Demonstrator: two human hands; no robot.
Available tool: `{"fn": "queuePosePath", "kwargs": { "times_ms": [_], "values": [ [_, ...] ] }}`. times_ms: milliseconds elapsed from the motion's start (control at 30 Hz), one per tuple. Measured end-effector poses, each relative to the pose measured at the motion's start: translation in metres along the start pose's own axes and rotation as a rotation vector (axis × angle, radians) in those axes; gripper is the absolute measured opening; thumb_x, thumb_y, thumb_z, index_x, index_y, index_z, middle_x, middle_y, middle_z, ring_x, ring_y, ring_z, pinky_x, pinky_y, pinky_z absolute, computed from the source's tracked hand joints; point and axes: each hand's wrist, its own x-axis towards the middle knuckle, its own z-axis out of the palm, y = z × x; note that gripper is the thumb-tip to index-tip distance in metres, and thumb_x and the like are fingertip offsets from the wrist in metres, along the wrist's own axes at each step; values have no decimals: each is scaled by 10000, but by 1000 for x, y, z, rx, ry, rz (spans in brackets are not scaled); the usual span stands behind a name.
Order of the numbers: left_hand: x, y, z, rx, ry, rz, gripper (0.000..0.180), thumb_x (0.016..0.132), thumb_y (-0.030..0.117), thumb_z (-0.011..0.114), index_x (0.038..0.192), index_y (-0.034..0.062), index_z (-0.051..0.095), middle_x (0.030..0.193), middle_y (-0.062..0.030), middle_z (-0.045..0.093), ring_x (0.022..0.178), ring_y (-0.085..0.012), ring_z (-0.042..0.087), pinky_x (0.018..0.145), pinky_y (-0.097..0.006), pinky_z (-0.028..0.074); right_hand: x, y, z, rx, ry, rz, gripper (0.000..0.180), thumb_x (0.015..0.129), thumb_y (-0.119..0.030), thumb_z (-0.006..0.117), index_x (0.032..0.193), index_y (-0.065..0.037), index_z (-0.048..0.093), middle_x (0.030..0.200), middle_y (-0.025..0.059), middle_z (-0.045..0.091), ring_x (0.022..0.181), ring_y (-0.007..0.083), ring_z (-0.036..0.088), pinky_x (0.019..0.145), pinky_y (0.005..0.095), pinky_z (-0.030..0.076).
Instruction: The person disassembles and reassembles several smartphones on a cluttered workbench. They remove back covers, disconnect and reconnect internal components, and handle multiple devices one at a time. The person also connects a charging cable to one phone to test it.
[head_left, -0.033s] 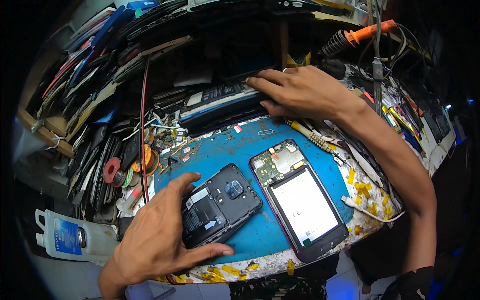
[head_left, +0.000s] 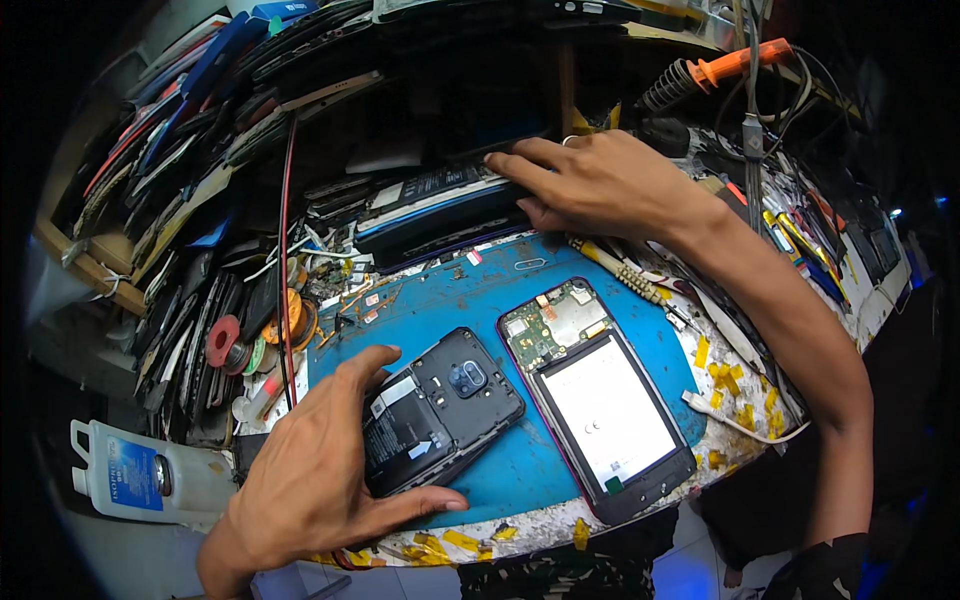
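A crowded repair bench fills the view, its back and left side heaped with stacked phone shells, screens and loose cables, and in the middle lies a blue work mat (head_left: 560,300) flecked with bits of yellow tape.

At the far left a white plastic bottle (head_left: 140,478) with a blue label lies on its side at the bench edge. Just right of it, spools of solder wire (head_left: 262,335) sit among upright spare parts.

The left hand (head_left: 315,475) rests on the near left corner of the mat, fingers spread wide. Its thumb runs along the near edge of an opened black phone (head_left: 440,410) and its forefinger reaches over the phone's far left corner, so it steadies the phone rather than lifting it. This phone lies face down with the back cover off; the battery and the camera module show.

Just beside it to the right, not touching, lies a second phone (head_left: 600,410) with a reddish rim, also opened. Its circuit board is bare at the top end and a pale plate covers the rest.

The right hand (head_left: 600,185) is stretched to the back of the bench, fingers flat and slightly apart, pressing on a dark phone (head_left: 440,210) atop the pile there; it grips nothing.

Judging by this, both phones on the mat are already opened, while nothing has been refitted or closed up.
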Motion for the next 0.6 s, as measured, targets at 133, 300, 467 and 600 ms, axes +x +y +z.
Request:
{"fn": "queuePosePath", "kwargs": {
  "times_ms": [133,300,467,600],
  "values": [
    [-3,-3,5,53,41,85,1048,693,556,812,1320,-146,352,1157,-317,541,1047,-424,594,903,-429,494,6,-6,6,-75,-1,26,492,857,-228,639,1305,-59,525,1085,167,656,675,282,709,532,352,592],
    [-7,-8,10,12,57,115,1044,689,542,821,1325,-142,355,1083,-278,544,945,-388,588,834,-423,495,7,-12,11,-148,-57,68,443,867,-140,594,1294,-44,525,1067,177,659,696,270,712,525,345,585],
    [-7,-14,12,-37,109,159,1025,692,541,820,1323,-128,367,1031,-267,551,909,-376,587,807,-419,496,6,-9,6,-224,-28,23,423,868,-119,571,1279,-29,528,1073,164,661,727,268,712,533,342,587],
    [-10,-20,11,-58,134,190,1011,701,538,816,1314,-133,372,1008,-270,565,899,-375,589,802,-420,497,3,-1,-8,-225,35,8,428,857,-105,586,1279,-43,547,1100,145,665,718,237,712,563,328,589]
  ]
}}
